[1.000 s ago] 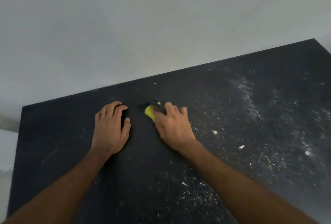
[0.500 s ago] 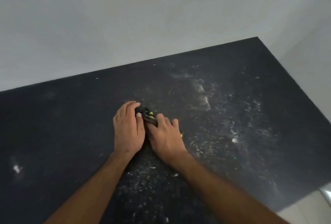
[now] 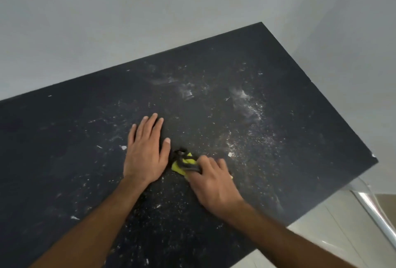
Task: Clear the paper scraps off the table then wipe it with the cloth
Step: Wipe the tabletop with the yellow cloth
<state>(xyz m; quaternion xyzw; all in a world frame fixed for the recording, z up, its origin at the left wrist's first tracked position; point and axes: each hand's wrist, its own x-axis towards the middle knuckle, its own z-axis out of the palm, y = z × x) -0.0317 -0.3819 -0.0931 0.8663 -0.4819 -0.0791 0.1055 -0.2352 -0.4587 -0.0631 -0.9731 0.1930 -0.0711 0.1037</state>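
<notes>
Right hand [image 3: 214, 182] bunched on the small yellow-and-dark cloth [image 3: 182, 163] | soft, light, best gripped whole | left hand [image 3: 145, 156] lay flat, empty, bracing the dusty black surface [image 3: 278, 87]

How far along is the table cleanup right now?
Done: no large paper scraps show; only small bits remain, like one beside the left hand. In hand: the right hand presses the yellow cloth on the table, while the left hand lies flat. Left: white dust and specks cover much of the right side, so most wiping remains.
</notes>
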